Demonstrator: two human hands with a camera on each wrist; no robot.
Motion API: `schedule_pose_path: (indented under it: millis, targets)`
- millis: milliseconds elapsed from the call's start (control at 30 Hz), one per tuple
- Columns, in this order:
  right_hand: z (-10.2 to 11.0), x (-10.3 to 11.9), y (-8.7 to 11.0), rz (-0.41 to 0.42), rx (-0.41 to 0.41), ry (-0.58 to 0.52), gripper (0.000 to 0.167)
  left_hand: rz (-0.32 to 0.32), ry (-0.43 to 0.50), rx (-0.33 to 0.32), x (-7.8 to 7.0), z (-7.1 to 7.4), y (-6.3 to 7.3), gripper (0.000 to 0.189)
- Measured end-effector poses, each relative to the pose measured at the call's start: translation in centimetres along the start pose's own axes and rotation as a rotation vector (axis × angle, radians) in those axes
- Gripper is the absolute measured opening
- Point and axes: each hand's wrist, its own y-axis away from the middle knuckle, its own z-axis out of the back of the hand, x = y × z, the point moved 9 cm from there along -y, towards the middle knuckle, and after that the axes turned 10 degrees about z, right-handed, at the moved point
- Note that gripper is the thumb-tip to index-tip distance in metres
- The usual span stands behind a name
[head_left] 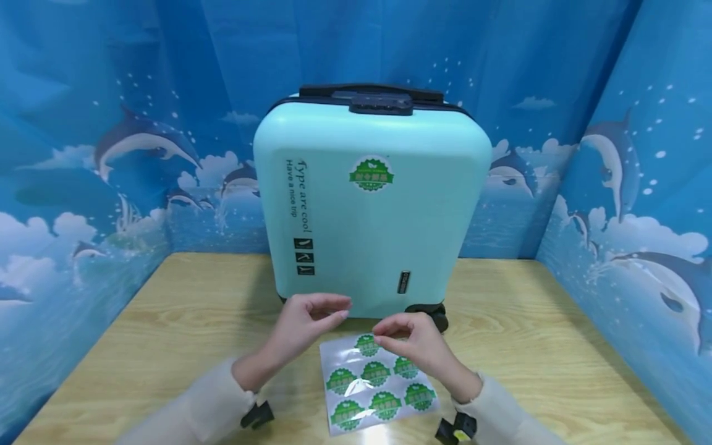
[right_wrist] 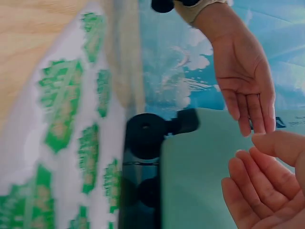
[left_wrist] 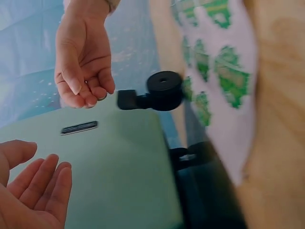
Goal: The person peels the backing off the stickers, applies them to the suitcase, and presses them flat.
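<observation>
My left hand [head_left: 308,321] hovers in front of the suitcase's lower edge, its fingers relaxed and nothing between them. Opposite it, my right hand [head_left: 414,343] hangs over the upper part of a sticker sheet [head_left: 361,426], fingers loosely bent. The right wrist view shows the right hand's fingers [right_wrist: 252,181] apart from the thumb, with nothing held. Round green stickers [head_left: 376,374] with jagged edges lie in rows on the glossy white sheet. Behind the hands a mint-green suitcase [head_left: 356,241] stands upright, bearing one similar green sticker [head_left: 371,173] on its upper front.
The sheet and suitcase are on a light wooden table [head_left: 517,346]. A black wheel [head_left: 436,318] shows at the suitcase's lower right, and a black handle [head_left: 381,104] on top. Blue curtains [head_left: 183,62] printed with dolphins surround the table's back and sides.
</observation>
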Motion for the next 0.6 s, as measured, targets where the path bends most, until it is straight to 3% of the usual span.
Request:
schedule_pose_path:
  millis: [267, 600]
  targets:
    - [-1.6, -1.5, 0.9, -0.074, 0.086, -0.07, 0.022, 0.128, 0.039, 0.055, 3.2, -0.3, 1.1, 0.03]
    - [-2.3, -2.5, 1.3, -0.135, 0.083, -0.095, 0.022, 0.278, 0.069, 0.079, 7.1, -0.7, 1.6, 0.033]
